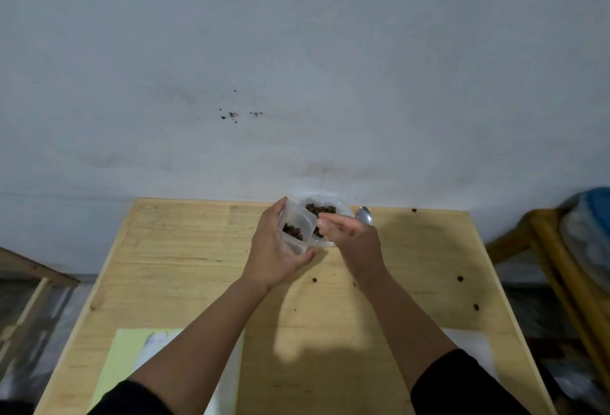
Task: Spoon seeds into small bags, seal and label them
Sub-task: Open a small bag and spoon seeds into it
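Note:
My left hand (274, 249) grips a small clear plastic bag (295, 226) from the left side, holding it upright near the table's far edge. Dark brown seeds lie in the bag's bottom. Just behind it stands a clear bowl (343, 207) holding more of the same seeds. My right hand (350, 236) reaches over the bowl with its fingertips drawn together beside the bag's mouth; whether they pinch anything is not visible. A metal spoon (364, 215) lies on the table behind my right hand, apart from it.
The wooden table (198, 249) stands against a pale wall. Loose seeds (459, 278) are scattered on its right half and one (314, 280) lies below the bag. A light green sheet (122, 358) and white paper (468, 342) lie near me. Wooden furniture (544, 249) stands at right.

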{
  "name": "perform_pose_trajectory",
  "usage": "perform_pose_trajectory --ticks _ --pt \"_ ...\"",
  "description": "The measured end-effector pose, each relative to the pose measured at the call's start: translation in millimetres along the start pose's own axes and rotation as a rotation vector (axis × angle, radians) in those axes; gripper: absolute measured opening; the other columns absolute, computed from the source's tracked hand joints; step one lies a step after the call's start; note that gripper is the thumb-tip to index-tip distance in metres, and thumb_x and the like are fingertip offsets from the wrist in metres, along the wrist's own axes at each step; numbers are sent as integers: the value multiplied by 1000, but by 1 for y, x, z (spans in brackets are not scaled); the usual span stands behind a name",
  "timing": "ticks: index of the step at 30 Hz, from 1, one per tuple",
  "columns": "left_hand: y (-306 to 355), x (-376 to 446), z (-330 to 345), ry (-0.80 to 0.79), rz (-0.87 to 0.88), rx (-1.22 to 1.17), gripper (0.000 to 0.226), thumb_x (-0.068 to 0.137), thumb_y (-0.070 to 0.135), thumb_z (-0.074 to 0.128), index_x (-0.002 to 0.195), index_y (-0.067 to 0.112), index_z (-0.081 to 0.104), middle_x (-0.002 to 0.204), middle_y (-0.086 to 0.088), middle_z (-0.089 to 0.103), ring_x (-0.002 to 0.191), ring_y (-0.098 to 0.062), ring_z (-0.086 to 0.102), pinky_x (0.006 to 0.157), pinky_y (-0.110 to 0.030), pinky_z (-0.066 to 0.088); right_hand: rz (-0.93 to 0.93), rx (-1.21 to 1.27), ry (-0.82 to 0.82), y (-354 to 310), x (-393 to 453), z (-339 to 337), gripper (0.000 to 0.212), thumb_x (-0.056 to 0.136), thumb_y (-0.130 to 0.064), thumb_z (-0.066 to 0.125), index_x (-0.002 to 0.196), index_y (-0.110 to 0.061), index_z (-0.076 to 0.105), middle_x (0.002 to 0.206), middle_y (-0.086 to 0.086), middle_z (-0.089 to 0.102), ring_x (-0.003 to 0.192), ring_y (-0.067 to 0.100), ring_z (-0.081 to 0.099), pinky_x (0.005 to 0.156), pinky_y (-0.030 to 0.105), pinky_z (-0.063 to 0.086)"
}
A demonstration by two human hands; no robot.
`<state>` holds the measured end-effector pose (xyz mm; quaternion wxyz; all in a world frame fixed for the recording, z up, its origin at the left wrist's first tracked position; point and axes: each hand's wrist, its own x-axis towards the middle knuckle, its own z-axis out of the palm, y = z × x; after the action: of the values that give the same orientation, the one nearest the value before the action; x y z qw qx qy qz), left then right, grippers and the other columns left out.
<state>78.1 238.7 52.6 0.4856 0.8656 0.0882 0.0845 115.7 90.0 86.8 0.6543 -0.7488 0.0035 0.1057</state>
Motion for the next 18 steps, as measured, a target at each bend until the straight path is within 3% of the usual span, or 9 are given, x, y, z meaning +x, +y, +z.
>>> perform_pose_trajectory --ticks 6,11,13,15,18 --pt "10 -5 -9 37 36 -63 112 57 37 89 146 13 25 138 7 33 121 5 30 94 5 21 -19 -36 47 -16 -6 15 10 80 -16 70 88 -15 76 81 -2 74 78 13 69 78 31 57" --pt "13 -11 -28 24 -2 -95 128 41 44 92 147 18 25 136 12 32 126 -2 33 104 -18 30 -64 -153 9 -37 -3 23 7 81 -11 68 80 -8 74 69 0 69 62 8 60 65 29 52" --pt "14 -13 -37 62 -5 -98 110 51 37 91 143 19 34 130 13 39 119 -1 38 98 -9 30 -72 -202 -30 -46 0 24 7 80 -13 68 79 -11 75 74 -1 71 68 9 64 68 29 53" --pt "15 -13 -46 146 24 -68 76 65 30 85 131 17 49 119 12 50 108 -2 46 86 1 30 -74 -243 -77 -53 1 24 6 79 -16 69 79 -14 75 78 -2 72 75 11 66 72 30 54" --pt "17 -13 -57 247 25 -121 28 78 26 76 100 17 61 93 11 61 88 -6 54 76 -3 36 -74 -231 -138 -64 -3 27 6 80 -20 70 81 -17 75 81 -3 72 76 10 65 68 27 52"
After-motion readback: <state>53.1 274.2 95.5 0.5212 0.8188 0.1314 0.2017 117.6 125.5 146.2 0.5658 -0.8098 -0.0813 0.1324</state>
